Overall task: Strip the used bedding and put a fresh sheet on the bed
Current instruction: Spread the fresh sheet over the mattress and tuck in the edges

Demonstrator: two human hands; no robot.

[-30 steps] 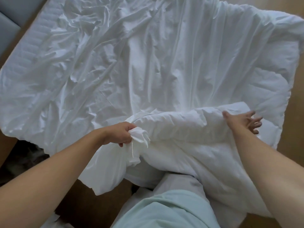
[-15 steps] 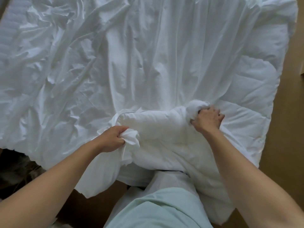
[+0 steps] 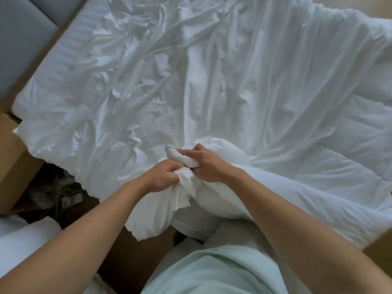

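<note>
Clutching 1 bunched corner of the wrinkled white duvet cover in both left hand and right hand, at the near edge of the mattress; spread over it, cropped top and right.

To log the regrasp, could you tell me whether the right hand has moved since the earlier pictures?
Yes. The right hand has moved left along the near edge of the bed and now grips bunched bedding beside the left hand.

Crumpled white duvet cover spread over bed, near edge bunched up
</note>
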